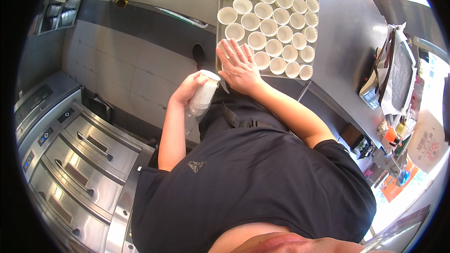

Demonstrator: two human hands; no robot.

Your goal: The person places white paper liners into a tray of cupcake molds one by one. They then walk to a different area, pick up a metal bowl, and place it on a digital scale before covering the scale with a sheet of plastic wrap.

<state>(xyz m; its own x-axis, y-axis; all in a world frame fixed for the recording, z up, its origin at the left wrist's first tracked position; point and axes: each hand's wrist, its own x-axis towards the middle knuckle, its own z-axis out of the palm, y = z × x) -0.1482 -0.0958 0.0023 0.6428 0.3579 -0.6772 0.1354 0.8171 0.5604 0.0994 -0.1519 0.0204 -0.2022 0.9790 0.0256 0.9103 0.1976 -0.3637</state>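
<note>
My left hand (192,86) grips a tall nested stack of white paper cups (204,95), which tilts with its mouth end up. Clear plastic wrapping (192,115) hangs around the stack's lower end. Over the near left corner of a metal baking tray (282,76), my right hand (242,72) is spread flat, palm down, with nothing visible in its grasp. It partly covers some cups there, and whether it touches them I cannot tell. Rows of upright white cups (268,27) fill the tray, their mouths facing up.
The tray rests on a stainless steel worktable (346,35). On its right side stand a paper-lined tray (399,73) and a device with a keypad (370,98). A steel deck oven (86,154) with several handled doors is at my left. Tiled floor (116,56) lies beyond it.
</note>
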